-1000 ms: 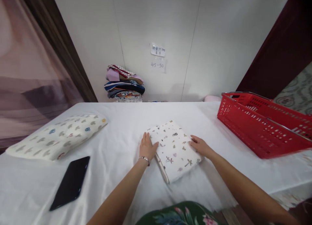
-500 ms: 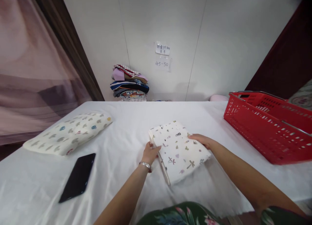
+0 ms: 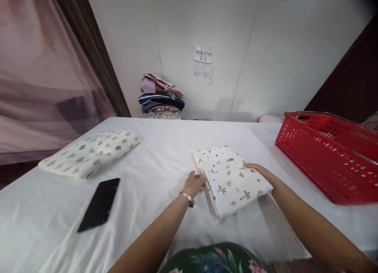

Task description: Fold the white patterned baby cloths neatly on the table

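Observation:
A folded white cloth (image 3: 233,178) with a small printed pattern of palm trees and other figures lies in front of me, its near right side slightly raised. My right hand (image 3: 261,173) grips its right side, thumb on top and the other fingers hidden beneath. By the left folded edge is my left hand (image 3: 195,183), fingers apart and the tips at or just beside the layers. A silver bracelet (image 3: 188,199) circles the left wrist.
A cream folded cloth with grey prints (image 3: 88,153) and a black phone (image 3: 99,204) lie on the left of the white-covered table (image 3: 153,162). At the right stands a red basket (image 3: 321,158). Stacked fabrics (image 3: 162,97) rise behind the far edge, below paper signs (image 3: 202,64).
My left hand has loosened from the left edge of the cloth, its fingers now spread. The whole view has shifted a little, so things appear further right.

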### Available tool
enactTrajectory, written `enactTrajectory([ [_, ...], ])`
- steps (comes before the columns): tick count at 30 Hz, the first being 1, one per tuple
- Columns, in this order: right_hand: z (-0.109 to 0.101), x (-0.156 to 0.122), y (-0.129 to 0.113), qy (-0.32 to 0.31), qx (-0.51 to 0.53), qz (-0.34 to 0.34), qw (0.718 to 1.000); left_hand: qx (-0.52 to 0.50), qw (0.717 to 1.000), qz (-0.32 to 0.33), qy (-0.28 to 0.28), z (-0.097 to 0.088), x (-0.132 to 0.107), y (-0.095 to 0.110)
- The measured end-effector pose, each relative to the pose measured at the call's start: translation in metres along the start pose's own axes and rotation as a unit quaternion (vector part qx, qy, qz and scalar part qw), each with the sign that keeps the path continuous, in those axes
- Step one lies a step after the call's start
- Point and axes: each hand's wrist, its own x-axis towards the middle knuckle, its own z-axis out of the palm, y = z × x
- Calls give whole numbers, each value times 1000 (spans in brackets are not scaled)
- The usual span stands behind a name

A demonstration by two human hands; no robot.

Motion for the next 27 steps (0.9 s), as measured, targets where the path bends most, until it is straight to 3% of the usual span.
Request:
enactTrajectory([
  [7, 17, -17, -10, -47, 15, -75, 996, -173, 981, -75, -44, 13, -27, 6],
  [10, 18, -18, -16, -37, 23, -86, 995, -207, 970, -96, -87, 11, -29, 12],
  [14, 19, -20, -20, -25, -14, -99, 995, -245, 955, -127, -104, 10, -25, 17],
  [21, 31, -41, -26, -28, -60, -97, 993, -184, 954, -171, -165, 11, -29, 0],
  [27, 57, -61, -36, -11, -37, -85, 996, -88, 968, -142, -186, 11, -34, -14],
])
